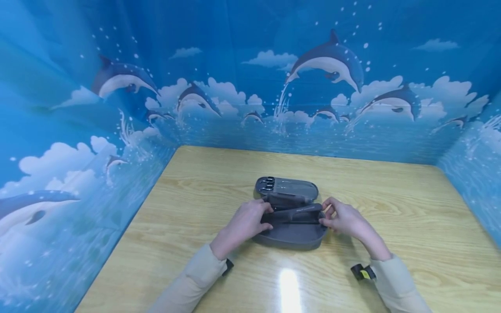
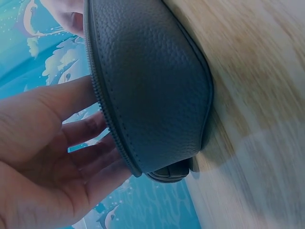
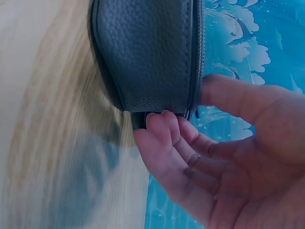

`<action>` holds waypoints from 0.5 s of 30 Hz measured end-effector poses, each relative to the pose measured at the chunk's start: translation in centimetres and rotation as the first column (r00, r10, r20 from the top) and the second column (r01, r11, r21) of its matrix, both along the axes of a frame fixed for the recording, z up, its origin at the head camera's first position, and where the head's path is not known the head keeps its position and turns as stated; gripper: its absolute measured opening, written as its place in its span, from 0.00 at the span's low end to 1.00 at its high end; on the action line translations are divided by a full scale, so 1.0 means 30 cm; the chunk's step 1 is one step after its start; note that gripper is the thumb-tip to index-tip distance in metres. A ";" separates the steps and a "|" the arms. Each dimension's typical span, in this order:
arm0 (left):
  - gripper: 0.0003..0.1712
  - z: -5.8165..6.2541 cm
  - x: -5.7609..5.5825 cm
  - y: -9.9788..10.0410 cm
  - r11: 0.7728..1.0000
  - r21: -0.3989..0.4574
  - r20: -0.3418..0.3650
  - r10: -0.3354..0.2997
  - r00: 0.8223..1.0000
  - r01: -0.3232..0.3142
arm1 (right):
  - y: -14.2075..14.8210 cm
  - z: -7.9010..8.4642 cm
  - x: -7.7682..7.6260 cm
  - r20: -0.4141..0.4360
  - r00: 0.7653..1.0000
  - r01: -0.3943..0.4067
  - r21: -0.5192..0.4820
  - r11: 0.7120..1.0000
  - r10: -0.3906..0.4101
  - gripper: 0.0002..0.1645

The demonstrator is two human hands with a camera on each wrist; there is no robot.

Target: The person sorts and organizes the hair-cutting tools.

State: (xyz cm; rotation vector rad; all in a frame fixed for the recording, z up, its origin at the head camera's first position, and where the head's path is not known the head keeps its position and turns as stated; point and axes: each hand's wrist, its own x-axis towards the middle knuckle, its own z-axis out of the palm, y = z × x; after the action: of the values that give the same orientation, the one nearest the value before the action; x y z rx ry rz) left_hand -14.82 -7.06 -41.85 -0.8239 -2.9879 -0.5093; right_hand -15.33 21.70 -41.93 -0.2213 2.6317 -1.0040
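A dark grey leather zip case (image 1: 293, 241) stands unzipped on the wooden table, with its tool panel (image 1: 297, 188) laid back behind it. Small metal manicure tools (image 1: 268, 183) sit at that panel's left end. Across the case's middle lies a long dark piece (image 1: 301, 213) with faint lettering; what it is cannot be made out. The left hand (image 1: 246, 219) reaches over the zip rim (image 2: 107, 117) at the left, fingertips hidden behind it. At the other end, the right hand (image 1: 344, 219) has its thumb against the rim (image 3: 199, 52) and its fingers curled under the case's end.
Light wood table (image 1: 188, 195) surrounds the case. A blue curtain (image 1: 235, 95) printed with dolphins and clouds encloses the back and both sides. Dark wrist devices (image 1: 363, 272) sit by the cuffs. A bright glare spot (image 1: 289, 287) lies in front.
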 end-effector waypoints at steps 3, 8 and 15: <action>0.22 -0.002 0.001 -0.001 1.000 -0.011 -0.008 -0.003 1.000 0.003 | -0.002 0.000 0.002 0.013 1.000 0.014 -0.017 1.000 -0.014 0.18; 0.22 -0.002 0.004 -0.002 0.999 -0.045 -0.009 0.004 1.000 -0.004 | -0.006 -0.001 0.003 0.010 1.000 0.027 -0.016 1.000 -0.026 0.13; 0.21 -0.008 0.005 -0.001 0.994 -0.110 -0.042 -0.023 0.999 0.018 | -0.007 0.000 0.000 0.009 0.999 0.043 0.004 0.999 -0.043 0.11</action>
State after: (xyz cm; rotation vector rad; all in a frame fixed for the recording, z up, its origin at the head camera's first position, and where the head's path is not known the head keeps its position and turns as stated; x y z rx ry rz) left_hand -14.66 -7.08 -42.10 -0.8617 -2.9935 -0.3258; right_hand -15.32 21.49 -41.92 -0.1598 2.6403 -1.0108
